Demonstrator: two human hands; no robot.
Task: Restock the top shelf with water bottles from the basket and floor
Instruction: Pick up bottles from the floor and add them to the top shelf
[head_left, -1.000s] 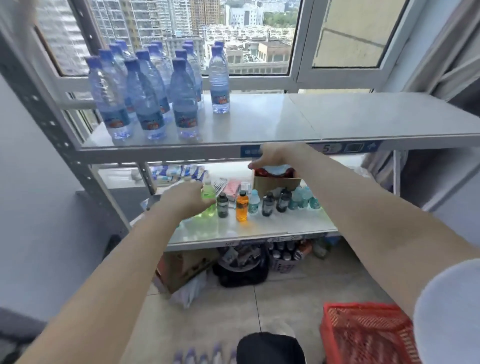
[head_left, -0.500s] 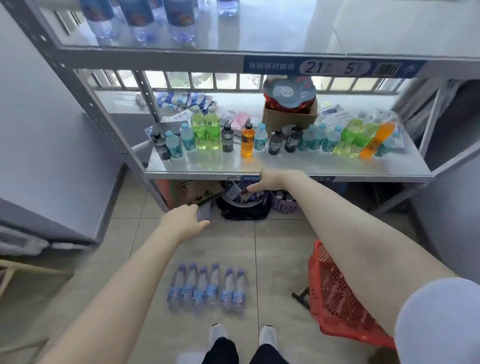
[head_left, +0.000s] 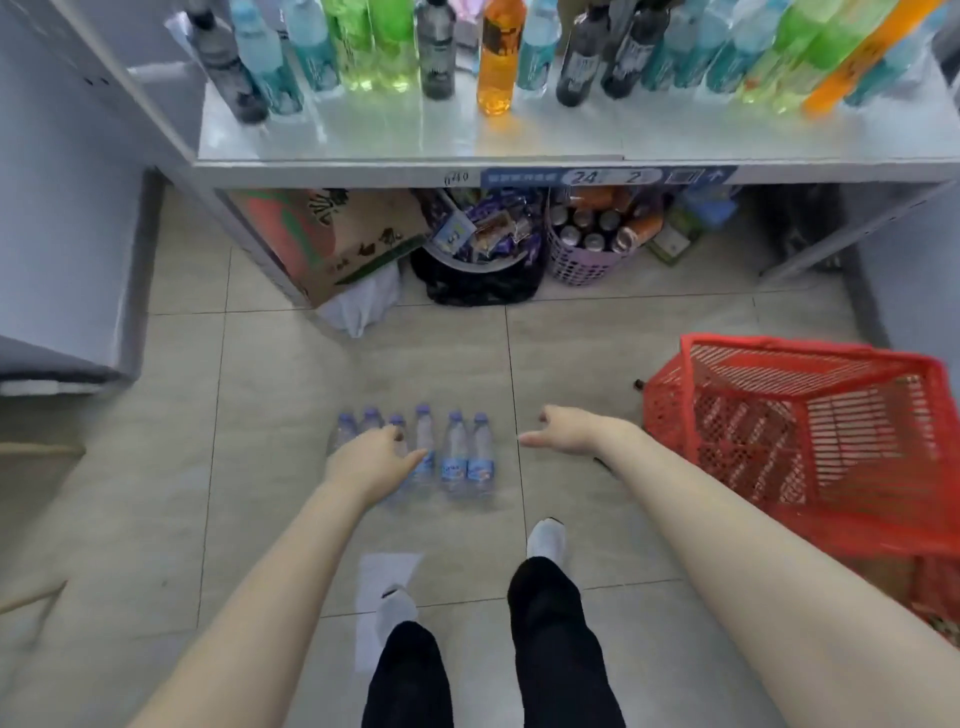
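Note:
Several small water bottles (head_left: 454, 457) with blue caps stand in a row on the tiled floor in front of my feet. My left hand (head_left: 371, 460) hovers over the left part of the row, fingers apart, holding nothing; it hides some of the bottles. My right hand (head_left: 569, 434) is open just right of the row, fingers pointing toward the bottles, not touching them. A red plastic basket (head_left: 810, 441) stands tilted on the floor at the right. The top shelf is out of view.
A lower shelf (head_left: 519, 150) with coloured drink bottles runs across the top. Under it sit a cardboard box (head_left: 332, 239), a black bin of snacks (head_left: 478, 260) and a purple basket of cans (head_left: 587, 249). A grey cabinet (head_left: 62, 234) stands at left.
The view has tilted down from the top shelf to the floor. Both hands have dropped from shelf height to just above the row of floor bottles.

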